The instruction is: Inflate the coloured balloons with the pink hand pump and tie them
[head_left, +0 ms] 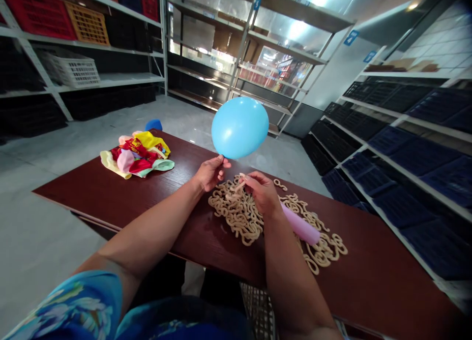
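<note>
On my left, a heap of limp, rubbery-looking pieces in yellow, red, pink and mint green [134,158] lies on the dark reddish-brown, wood-grained table [368,254], well apart from my fingers. My left hand [212,173] pinches, thumb against finger, at the lower end of a glossy, light-blue, egg-shaped inflated balloon [240,127], which is up above the table's far edge. Whether its neck is tied I cannot tell; if not, a loosened pinch could let the air out, or the balloon itself slip away. Below lies a tangle of curly, beige, cord-like strands [236,224], where a snag might drag several along. My right hand [262,191] grips a short, pale beige strip [239,181] narrowly at the fingertips; a careless tug could drop it. Farther right, a smooth lilac tube [300,224] lies among more strands and might roll if my forearm nudged it.
</note>
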Motion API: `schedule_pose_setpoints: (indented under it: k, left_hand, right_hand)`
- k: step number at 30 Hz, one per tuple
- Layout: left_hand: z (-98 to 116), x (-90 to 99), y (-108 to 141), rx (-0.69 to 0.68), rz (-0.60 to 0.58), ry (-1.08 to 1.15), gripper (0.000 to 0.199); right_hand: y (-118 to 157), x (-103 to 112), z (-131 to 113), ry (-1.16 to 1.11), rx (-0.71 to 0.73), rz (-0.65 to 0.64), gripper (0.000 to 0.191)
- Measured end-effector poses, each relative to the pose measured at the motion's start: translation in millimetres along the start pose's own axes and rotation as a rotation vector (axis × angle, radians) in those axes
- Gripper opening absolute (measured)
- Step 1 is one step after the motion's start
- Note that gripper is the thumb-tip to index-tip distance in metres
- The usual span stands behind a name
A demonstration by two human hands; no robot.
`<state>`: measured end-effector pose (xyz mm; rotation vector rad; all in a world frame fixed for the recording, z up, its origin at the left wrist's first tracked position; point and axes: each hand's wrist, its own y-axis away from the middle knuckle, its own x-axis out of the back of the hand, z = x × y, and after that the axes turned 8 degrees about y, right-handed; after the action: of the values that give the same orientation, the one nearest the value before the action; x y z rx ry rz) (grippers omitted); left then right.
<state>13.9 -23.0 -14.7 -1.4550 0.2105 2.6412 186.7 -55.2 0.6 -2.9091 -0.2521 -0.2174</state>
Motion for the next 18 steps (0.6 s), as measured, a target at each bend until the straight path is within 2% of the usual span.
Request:
schedule_pose_setpoints:
  k: [3, 5, 7, 10, 12, 14, 18]
  left_hand:
    - [-2.1, -1.4, 2.9, 0.020, -0.058, -0.081, 0.016]
    - [-5.0, -1.7, 4.2, 0.048, -0.077, -0.122, 0.016]
    - [-8.7, -1.5, 4.8, 0.068, -0.086, -0.161, 0.017]
    - [-13.5, -1.4, 6.1, 0.104, -0.084, -0.209, 0.021]
    - [-14.9, -2.2, 7.8, 0.167, -0.066, -0.222, 0.023]
    - [-14.8, -3.7, 9.7, 0.249, -0.047, -0.229, 0.024]
    - [-12.1, -5.3, 11.2, 0.387, 0.004, -0.212, 0.022]
  right_hand:
    - [1.2, -2.7, -0.8, -0.061, -0.025, -0.036, 0.018]
    - [1.8, -4.6, -1.3, -0.014, 0.014, -0.039, 0.018]
    - [1.9, -5.3, -1.8, 0.128, 0.112, 0.020, 0.019]
    - [1.6, -4.3, -1.5, 0.482, 0.326, 0.220, 0.020]
    - [2.0, -3.9, -0.3, 0.695, 0.419, 0.302, 0.021]
    - [3.0, -5.0, 1.4, 0.840, 0.453, 0.280, 0.024]
    - [4.9, -10.2, 3.4, 1.029, 0.537, 0.129, 0.025]
